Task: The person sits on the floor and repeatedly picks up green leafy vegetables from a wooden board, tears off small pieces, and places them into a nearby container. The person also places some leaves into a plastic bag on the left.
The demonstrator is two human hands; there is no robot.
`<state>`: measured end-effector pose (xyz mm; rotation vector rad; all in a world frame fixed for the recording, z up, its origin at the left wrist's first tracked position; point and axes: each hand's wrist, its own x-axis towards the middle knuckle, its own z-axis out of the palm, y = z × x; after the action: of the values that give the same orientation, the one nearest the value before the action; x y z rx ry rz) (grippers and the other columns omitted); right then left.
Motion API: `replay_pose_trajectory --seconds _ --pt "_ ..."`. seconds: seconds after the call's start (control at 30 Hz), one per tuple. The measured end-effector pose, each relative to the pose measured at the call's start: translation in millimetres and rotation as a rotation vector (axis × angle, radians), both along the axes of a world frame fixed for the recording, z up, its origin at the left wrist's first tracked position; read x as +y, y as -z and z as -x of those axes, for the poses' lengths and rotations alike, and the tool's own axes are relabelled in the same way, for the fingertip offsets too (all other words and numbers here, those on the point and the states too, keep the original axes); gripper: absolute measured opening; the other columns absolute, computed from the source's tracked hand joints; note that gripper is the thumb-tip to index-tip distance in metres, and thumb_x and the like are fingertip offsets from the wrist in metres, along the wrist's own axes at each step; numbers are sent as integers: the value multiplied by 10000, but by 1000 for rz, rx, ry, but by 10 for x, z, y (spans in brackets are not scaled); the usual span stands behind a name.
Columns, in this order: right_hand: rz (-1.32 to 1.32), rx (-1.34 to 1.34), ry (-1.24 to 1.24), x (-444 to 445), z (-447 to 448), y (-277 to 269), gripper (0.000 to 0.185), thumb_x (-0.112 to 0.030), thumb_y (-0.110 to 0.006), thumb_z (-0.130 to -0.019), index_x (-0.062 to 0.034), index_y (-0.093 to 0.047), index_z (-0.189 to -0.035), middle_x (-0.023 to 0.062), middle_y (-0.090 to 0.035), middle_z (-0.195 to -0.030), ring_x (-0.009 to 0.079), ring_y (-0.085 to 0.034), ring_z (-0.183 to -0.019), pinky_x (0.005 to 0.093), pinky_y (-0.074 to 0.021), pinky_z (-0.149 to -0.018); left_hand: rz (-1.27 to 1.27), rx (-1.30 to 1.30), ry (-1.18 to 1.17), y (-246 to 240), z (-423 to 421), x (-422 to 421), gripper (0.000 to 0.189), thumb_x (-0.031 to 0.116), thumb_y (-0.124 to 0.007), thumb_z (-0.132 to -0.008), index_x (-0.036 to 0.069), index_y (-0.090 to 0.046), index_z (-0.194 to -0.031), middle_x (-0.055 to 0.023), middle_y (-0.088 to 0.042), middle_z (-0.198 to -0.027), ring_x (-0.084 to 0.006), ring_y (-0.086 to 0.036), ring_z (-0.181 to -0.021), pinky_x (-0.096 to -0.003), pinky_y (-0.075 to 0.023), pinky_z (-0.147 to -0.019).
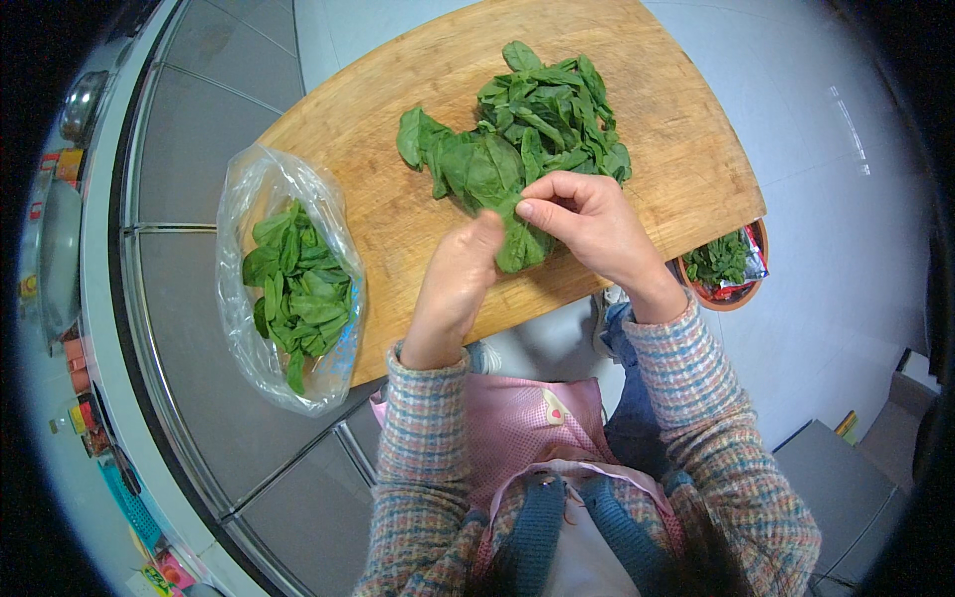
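Both of my hands are over the near edge of a wooden board [671,149]. Thumb and index fingertip of my right hand [589,220] pinch a green leaf [526,242]. My left hand [459,280] is at that leaf's left side, slightly blurred; whether its fingers grip the leaf is hidden. A heap of leafy greens [548,112] lies on the board just beyond my hands, with some leaves spreading to the left. On the board's left end stands a clear plastic bag [239,313], its mouth wide, with loose green leaves [302,298] inside.
Below the board's right corner, a round brown bin [724,304] holds greens and red packaging. Grey cabinet fronts [194,298] run along the left, under a white counter with a metal bowl [80,104], a knife [112,429] and a teal plastic basket [130,500].
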<state>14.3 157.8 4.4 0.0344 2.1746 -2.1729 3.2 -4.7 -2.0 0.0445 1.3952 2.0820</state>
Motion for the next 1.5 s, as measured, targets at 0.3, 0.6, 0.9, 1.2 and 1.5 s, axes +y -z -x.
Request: replay_pose_trajectory --seconds 0.3,0.6,0.9,1.2,1.5 --pt "-2 -41 -4 -17 -8 7 155 -134 -636 -817 18 -656 -844 2 -616 -705 52 -528 -655 214 -439 -577 70 -32 31 61 -8 -31 237 128 -630 -846 4 -612 -1047 -44 -643 -951 -110 -609 -816 -241 -482 -752" --pt "136 -104 62 24 12 -26 154 -119 -616 -836 28 -651 -865 24 -637 -767 69 -554 -683 224 -462 -608 93 -11 63 8 -19 -21 241 101 -655 -819 -3 -610 -1032 -65 -650 -937 -137 -626 -785 -271 -516 -726" --pt "138 -90 154 56 44 -2 144 -118 -627 -833 19 -650 -870 15 -636 -777 65 -556 -704 215 -460 -640 93 22 83 2 -22 -43 258 86 -652 -816 -6 -590 -1048 -65 -652 -902 -128 -617 -763 -254 -501 -709" --pt "208 -72 165 166 42 -71 148 -119 -624 -841 18 -645 -895 2 -629 -807 59 -555 -723 208 -459 -660 154 69 30 11 85 -197 325 232 -542 -908 -37 -548 -1090 -102 -636 -939 -136 -608 -808 -237 -493 -726" --pt "78 -12 -69 0 -21 -75 137 -117 -624 -831 14 -653 -860 2 -632 -758 54 -551 -696 219 -464 -624 -151 -137 -65 -62 -5 -4 555 441 -360 -951 -56 -517 -1145 -139 -585 -1082 -183 -566 -1014 -314 -470 -861"
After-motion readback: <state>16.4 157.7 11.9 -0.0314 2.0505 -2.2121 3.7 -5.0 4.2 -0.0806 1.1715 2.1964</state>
